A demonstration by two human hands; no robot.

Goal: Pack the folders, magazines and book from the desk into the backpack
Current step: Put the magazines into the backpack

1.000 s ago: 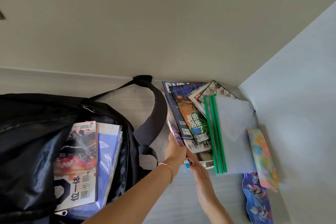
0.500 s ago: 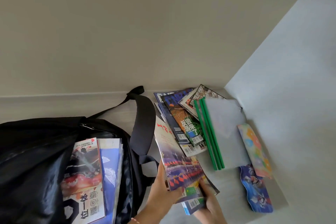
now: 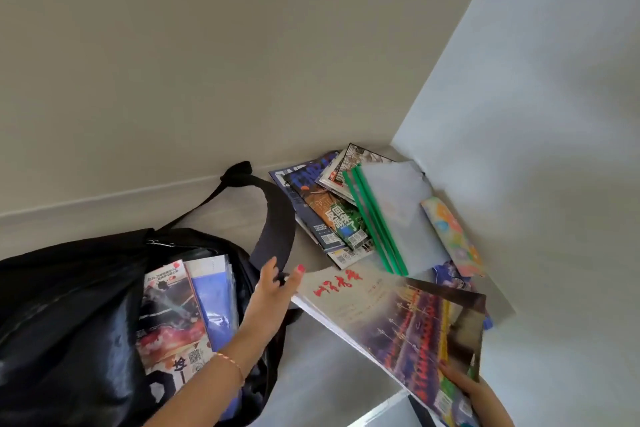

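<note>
A black backpack (image 3: pixel 69 305) lies open at the left, with a magazine (image 3: pixel 166 315) and a blue folder (image 3: pixel 214 298) inside it. My right hand (image 3: pixel 464 383) grips the near corner of a magazine with red script (image 3: pixel 391 319), held flat above the desk. My left hand (image 3: pixel 273 288) touches that magazine's far left corner, fingers apart, beside the backpack strap (image 3: pixel 273 218). A pile of magazines (image 3: pixel 329 218) lies in the desk's far corner, with a clear folder with green spines (image 3: pixel 394 211) on top.
A colourful patterned pouch (image 3: pixel 453 236) leans at the right wall. A blue printed item (image 3: pixel 450 276) lies partly hidden under the held magazine. Walls close off the desk (image 3: pixel 332 374) at the back and right. The desk's front edge shows at the bottom.
The red-script magazine has been lifted off the pile, turned flat and carried toward me. My left hand has shifted from its lower edge to its far corner next to the backpack.
</note>
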